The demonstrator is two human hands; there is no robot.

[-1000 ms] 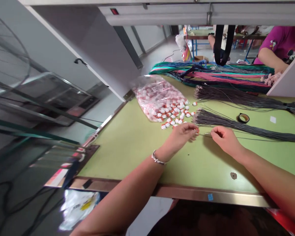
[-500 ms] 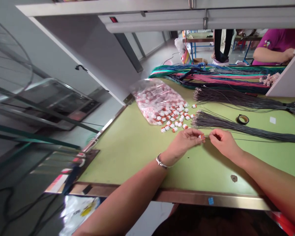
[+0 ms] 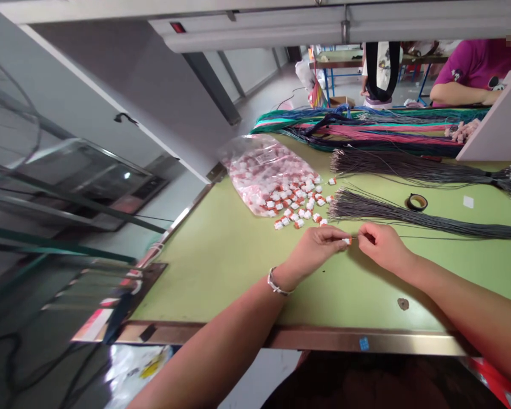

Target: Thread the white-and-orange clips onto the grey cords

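Note:
Between thumb and fingertips, my left hand (image 3: 319,248) pinches a small white and orange connector (image 3: 347,241). My right hand (image 3: 380,244) is closed on a thin dark wire (image 3: 392,237), whose end reaches the connector; whether it sits inside the housing I cannot tell. The wire trails off to the right over the green table. Just beyond my hands lies a bundle of dark wires (image 3: 404,215) with bare metal ends on the left. Loose connectors (image 3: 298,214) are scattered to the left of those ends, spilling from a clear plastic bag (image 3: 266,170).
A second dark wire bundle (image 3: 409,165) lies farther back, behind a roll of black tape (image 3: 417,202). Coloured wires (image 3: 366,133) stretch across the table's far side. At the back right sits a person in a purple shirt (image 3: 472,71) beside a white panel (image 3: 500,122).
The view has shifted slightly. My two hands hold nearly the same pose, with the connector turned a little in my left fingers and the wire still in my right.

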